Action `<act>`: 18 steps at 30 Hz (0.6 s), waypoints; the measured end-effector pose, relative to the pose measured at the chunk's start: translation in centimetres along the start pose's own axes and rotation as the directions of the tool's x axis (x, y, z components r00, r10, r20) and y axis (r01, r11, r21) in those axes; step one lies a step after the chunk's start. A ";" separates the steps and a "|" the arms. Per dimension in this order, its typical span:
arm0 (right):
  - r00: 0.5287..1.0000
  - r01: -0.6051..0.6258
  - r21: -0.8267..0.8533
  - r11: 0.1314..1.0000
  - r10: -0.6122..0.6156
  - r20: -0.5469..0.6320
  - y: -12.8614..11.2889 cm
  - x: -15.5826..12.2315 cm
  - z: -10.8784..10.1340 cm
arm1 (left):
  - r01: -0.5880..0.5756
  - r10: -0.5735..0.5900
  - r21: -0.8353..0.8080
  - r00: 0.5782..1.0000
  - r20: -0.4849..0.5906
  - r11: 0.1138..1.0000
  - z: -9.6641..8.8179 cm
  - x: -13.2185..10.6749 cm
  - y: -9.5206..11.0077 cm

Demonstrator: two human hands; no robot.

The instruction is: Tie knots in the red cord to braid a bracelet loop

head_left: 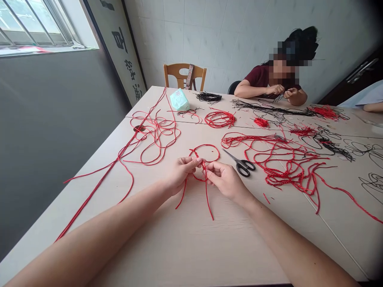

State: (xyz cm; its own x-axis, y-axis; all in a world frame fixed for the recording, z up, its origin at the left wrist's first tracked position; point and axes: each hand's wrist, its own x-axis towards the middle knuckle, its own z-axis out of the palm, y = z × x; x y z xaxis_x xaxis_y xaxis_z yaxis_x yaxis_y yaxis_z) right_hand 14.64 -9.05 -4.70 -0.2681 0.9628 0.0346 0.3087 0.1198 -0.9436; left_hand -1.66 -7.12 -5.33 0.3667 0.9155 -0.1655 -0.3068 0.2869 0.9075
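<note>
My left hand point(186, 169) pinches a red cord point(208, 199) between thumb and fingers, near the middle of the table. Close beside it, my right hand point(220, 175) has its fingers closed on the same cord. Two loose cord ends hang down below the hands, and part of a loop shows between them. The exact crossing of the strands is hidden by my fingers. Just beyond the hands lies a braided red cord ring point(209, 145). Scissors point(243, 164) with black handles rest to the right of my right hand, their blades slightly apart.
Loose red cords point(158, 131) spread over the left side of the table. Tangled braided red cords point(287, 171) lie right, with black cords point(269, 107) behind. A tissue pack point(179, 99) and a coiled red cord point(220, 118) sit farther back. Another person point(269, 83) handles dark cord across the table.
</note>
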 end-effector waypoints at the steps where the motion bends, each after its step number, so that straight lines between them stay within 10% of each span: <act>1: 1.000 0.001 -0.004 1.000 -0.001 0.000 0.1 0.0 0.0 | -0.010 0.010 0.001 1.000 0.000 1.000 0.0 0.0 0.0; 18: 0.996 0.065 -0.143 0.988 -0.073 -0.050 -0.3 0.1 -0.8 | -0.093 0.097 0.117 0.995 -0.031 0.989 -0.2 0.2 0.3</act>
State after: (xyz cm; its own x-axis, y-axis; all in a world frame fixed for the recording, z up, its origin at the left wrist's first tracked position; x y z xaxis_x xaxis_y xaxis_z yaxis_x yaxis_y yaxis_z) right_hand 15.23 -8.75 -4.15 -0.2436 0.9625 0.1195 0.4182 0.2154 -0.8824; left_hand -1.87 -6.83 -5.11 0.3073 0.9475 -0.0887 -0.2349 0.1658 0.9578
